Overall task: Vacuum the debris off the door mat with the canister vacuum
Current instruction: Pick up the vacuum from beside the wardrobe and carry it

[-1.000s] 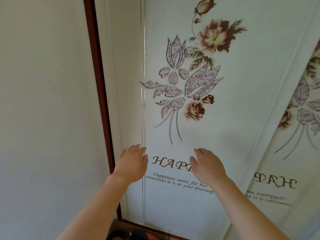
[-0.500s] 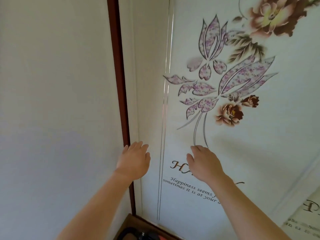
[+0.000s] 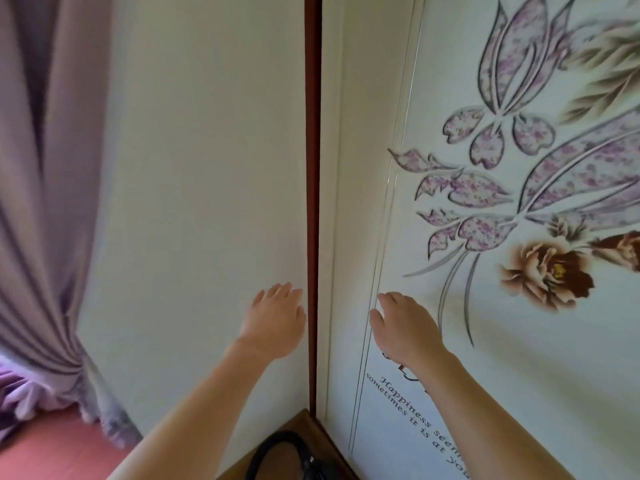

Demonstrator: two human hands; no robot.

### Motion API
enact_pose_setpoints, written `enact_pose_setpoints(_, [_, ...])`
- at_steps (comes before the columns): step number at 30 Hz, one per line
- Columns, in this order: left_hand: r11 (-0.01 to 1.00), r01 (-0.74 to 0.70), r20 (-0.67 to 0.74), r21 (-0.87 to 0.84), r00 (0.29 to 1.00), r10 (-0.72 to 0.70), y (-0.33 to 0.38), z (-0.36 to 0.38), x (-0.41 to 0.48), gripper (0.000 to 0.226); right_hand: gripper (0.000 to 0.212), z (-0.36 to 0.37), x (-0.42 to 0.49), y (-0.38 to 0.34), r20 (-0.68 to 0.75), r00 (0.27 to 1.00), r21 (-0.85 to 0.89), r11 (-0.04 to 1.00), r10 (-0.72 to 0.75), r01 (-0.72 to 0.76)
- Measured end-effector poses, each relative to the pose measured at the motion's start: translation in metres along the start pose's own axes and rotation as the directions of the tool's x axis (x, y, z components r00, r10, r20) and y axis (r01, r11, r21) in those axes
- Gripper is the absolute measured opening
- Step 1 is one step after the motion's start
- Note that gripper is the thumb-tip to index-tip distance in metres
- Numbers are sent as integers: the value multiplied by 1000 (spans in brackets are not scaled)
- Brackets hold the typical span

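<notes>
Left hand point(image 3: 277, 320) and right hand point(image 3: 405, 327) both spread flat, holding nothing; right rests on glossy white flower-printed door panel point(image 3: 519, 358).

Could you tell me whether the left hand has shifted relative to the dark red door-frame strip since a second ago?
Yes. The left hand now lies left of the dark red strip; earlier it lay right of it.

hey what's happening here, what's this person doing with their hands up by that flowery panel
A person stands close to a floral-printed panel, both hands raised and holding nothing. The left hand is open by the plain wall, just left of a dark red strip; the right hand is spread over the panel's edge. A black hose loop shows below. No door mat is in view, so vacuuming hasn't begun.
</notes>
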State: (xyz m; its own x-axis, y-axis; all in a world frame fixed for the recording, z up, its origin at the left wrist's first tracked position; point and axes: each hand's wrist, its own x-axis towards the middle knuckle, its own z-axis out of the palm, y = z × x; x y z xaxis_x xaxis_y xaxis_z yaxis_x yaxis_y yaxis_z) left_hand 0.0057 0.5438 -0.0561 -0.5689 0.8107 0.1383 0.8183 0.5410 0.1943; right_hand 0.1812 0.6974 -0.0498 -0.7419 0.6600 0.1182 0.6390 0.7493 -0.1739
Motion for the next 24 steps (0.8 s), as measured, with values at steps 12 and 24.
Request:
enact_pose_setpoints(12, [963, 267, 4, 47, 964, -267, 8, 2, -54, 50, 45, 20, 5, -7, 79, 958, 107, 958, -274, 265])
enact_pose_setpoints(24, [943, 332, 125, -5, 936, -328, -64, 40, -55, 51, 37, 84, 23, -50, 205, 938, 72, 960, -279, 270])
